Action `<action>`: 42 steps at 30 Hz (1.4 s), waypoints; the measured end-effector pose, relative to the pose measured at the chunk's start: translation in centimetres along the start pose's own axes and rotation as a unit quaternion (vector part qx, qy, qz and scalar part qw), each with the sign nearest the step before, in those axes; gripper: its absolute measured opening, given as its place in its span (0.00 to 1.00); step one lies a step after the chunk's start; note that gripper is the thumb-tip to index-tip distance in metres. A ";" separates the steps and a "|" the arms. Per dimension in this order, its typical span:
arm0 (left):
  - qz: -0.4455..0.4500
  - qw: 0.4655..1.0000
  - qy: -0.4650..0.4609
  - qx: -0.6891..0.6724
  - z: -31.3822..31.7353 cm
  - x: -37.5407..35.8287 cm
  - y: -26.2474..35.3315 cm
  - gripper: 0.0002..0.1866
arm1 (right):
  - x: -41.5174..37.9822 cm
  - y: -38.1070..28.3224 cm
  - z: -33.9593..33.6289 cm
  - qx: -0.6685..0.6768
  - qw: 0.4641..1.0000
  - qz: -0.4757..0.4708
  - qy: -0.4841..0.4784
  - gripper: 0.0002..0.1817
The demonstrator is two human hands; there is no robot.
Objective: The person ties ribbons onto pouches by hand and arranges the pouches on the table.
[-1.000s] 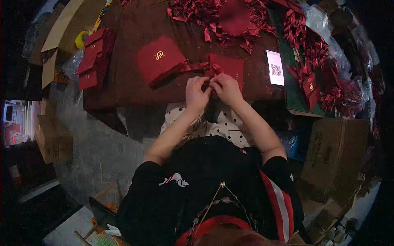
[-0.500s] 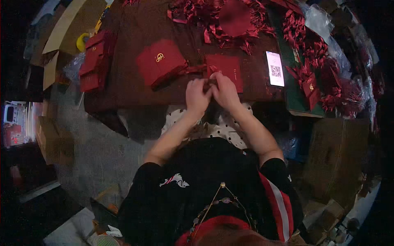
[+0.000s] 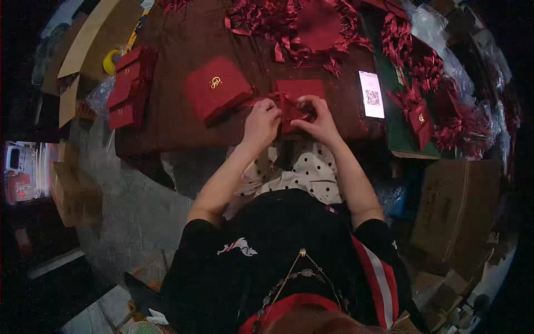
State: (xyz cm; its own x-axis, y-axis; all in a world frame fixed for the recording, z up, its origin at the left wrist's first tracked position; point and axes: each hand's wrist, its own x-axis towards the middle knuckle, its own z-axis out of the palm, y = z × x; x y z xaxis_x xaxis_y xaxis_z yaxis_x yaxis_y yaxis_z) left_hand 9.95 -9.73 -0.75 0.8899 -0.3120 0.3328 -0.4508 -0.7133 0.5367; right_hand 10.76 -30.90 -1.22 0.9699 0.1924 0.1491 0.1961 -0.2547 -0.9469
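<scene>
A red gift box with a gold emblem lies at the left of my hands on the dark red cloth. A second flat red box or packet lies under my hands, with a red ribbon along its left side. My left hand has its fingers curled together at the ribbon, close to the packet's left edge. Over the packet's right part, my right hand has its thumb and forefinger apart in a curve. Part of the packet is hidden by my fingers.
A phone showing a QR code lies to the right. Red ribbon bows are heaped at the back. Stacked red boxes stand at the left edge, near an open carton. Another red packet lies on a green surface.
My hands were close together over the packet's lower left part. They have moved apart, the left one leftward and the right one rightward, with its thumb and forefinger spreading.
</scene>
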 end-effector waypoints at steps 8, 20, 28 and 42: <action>-0.121 0.985 0.018 0.125 -6.6 -6.6 -1.0 0.02 | 0.7 1.1 -1.8 -0.048 0.999 0.010 -0.017 0.36; 0.099 0.987 -0.089 0.085 0.7 -3.2 2.6 0.37 | 6.1 0.3 -9.0 -0.392 0.900 -0.134 0.134 0.17; 0.149 0.988 -0.018 0.031 0.8 -5.3 2.0 0.26 | 12.3 3.3 -12.9 -0.581 0.785 -0.214 -0.016 0.16; -0.163 0.980 -0.053 -0.102 -2.8 2.8 1.6 0.17 | 6.0 -0.9 -8.6 0.063 0.976 -0.166 0.127 0.10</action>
State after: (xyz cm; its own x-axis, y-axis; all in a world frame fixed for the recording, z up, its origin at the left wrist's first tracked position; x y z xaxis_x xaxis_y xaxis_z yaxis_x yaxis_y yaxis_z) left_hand 11.51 -10.04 3.20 0.9864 -0.1593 0.0403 -0.1353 -0.6490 0.7487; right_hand 17.62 -37.64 2.98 0.8637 -0.0011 0.5040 0.5015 -0.0961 -0.8598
